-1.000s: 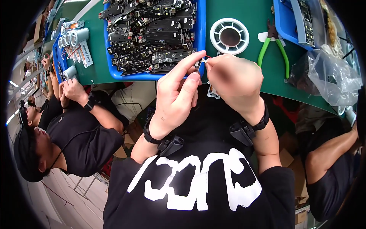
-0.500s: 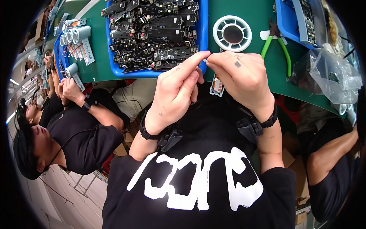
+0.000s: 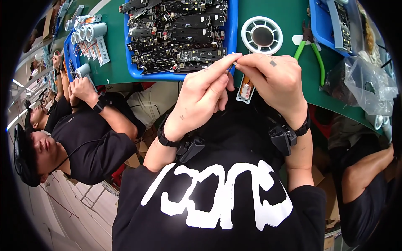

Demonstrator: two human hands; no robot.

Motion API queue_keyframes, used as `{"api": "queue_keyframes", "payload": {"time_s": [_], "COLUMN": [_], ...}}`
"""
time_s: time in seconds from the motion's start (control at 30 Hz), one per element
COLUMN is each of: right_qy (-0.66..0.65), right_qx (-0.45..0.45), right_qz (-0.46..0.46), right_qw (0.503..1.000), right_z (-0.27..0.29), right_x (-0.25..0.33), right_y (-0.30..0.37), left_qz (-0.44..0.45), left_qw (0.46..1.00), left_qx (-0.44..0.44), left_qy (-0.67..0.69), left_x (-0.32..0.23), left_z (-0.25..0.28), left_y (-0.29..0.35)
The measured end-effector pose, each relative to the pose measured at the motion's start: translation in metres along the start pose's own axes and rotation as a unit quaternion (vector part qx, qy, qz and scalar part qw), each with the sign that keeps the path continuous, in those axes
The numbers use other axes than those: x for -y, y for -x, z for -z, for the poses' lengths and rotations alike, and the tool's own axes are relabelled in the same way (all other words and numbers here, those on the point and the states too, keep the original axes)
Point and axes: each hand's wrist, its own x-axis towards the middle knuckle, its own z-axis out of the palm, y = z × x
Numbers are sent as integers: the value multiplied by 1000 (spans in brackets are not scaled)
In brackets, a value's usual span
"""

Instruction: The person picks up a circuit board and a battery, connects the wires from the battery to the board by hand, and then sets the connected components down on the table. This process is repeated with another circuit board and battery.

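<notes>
My left hand (image 3: 200,94) and my right hand (image 3: 279,81) meet above the table's near edge, thumbs and forefingers pinched together. Between the fingertips shows a tiny light-coloured piece, perhaps a wire end or small connector; its kind is too small to make out. Beneath my hands lies a white handheld fan (image 3: 270,49) with a round spoked head and dark centre. Its open handle (image 3: 245,91) sticks out below my right hand and shows an orange part and a white label inside. My fingers hide the handle's upper part.
A blue tray (image 3: 233,29) heaped with black circuit boards (image 3: 194,37) stands at the left. Green-handled cutters (image 3: 310,52), another blue tray (image 3: 320,25) and a clear plastic bag (image 3: 364,79) lie at the right. Co-workers sit on both sides; white fan parts (image 3: 94,31) stand far left.
Both hands keep their pinch at nearly the same place over the fan. The whole view has shifted slightly, so the table things appear a little further right.
</notes>
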Motion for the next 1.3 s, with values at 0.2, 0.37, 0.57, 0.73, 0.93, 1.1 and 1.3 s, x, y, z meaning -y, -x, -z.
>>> {"api": "queue_keyframes", "payload": {"time_s": [0.2, 0.37, 0.57, 0.73, 0.93, 1.1, 1.3], "right_qy": [-81, -71, -198, -188, -248, -395, -470], "right_qx": [-149, -109, -65, -125, -154, -160, -194], "right_qz": [-121, -210, -300, -367, -387, -398, -387], "right_qw": [978, 969, 931, 902, 875, 812, 769], "right_z": [9, 23, 16, 21, 25, 19, 14], "right_x": [19, 59, 75, 70, 65, 44, 42], "right_y": [13, 41, 49, 50, 50, 61, 61], "left_qz": [-32, -93, -126, -143, -337, -348, -285], "left_qw": [987, 980, 991, 979, 883, 901, 931], "left_qx": [-96, -119, -37, -100, -175, -137, -110], "left_qy": [127, 127, -1, -106, -274, -218, -198], "left_x": [-5, 0, 1, 3, 3, 9, 0], "left_z": [-27, -31, -37, -29, -22, -27, -40], "left_y": [7, 12, 26, 22, -17, -31, -33]}}
